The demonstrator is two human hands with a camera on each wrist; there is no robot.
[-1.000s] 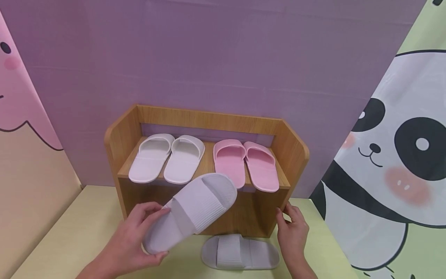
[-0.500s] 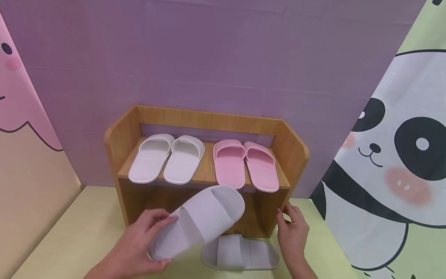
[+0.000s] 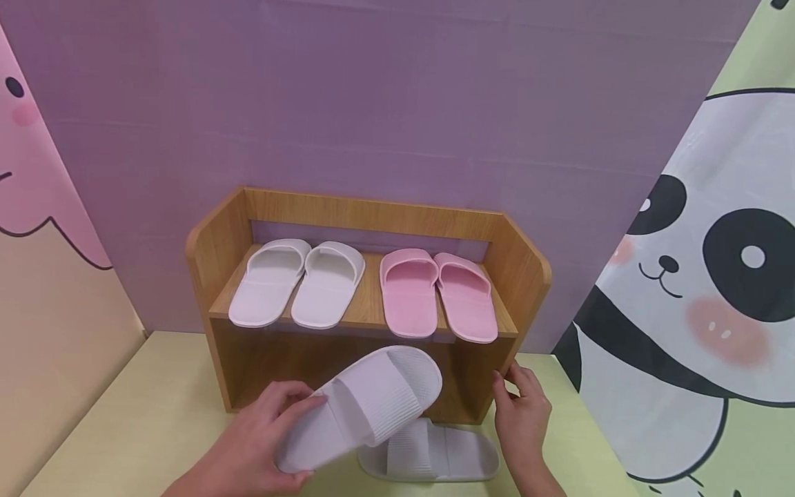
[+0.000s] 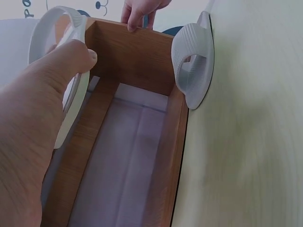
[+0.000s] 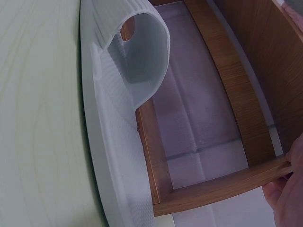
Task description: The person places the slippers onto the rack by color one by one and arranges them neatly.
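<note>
My left hand [image 3: 254, 442] grips a pale grey slide slipper [image 3: 379, 397] by its heel end, thumb on the footbed. The slipper is held tilted in front of the shoe rack's lower opening, its toe end up to the right. A matching slipper [image 3: 462, 452] lies sole down on the table before the rack, partly covered by the held one in the head view. With thumb and fingers, my right hand [image 3: 522, 417] pinches the front edge of the right side panel of the wooden shoe rack [image 3: 373, 214].
On the rack's upper shelf stand a white pair of slippers [image 3: 326, 293] at left and a pink pair [image 3: 410, 297] at right, heels outward. The lower compartment [image 4: 128, 142] shows no slippers. A purple backdrop [image 3: 397, 103] rises behind, with a panda-print panel [image 3: 702, 276] at right.
My left hand has lowered the held slipper and moved it slightly right, so it now overlaps the slipper on the table in view. My right hand stays on the rack's side panel.
</note>
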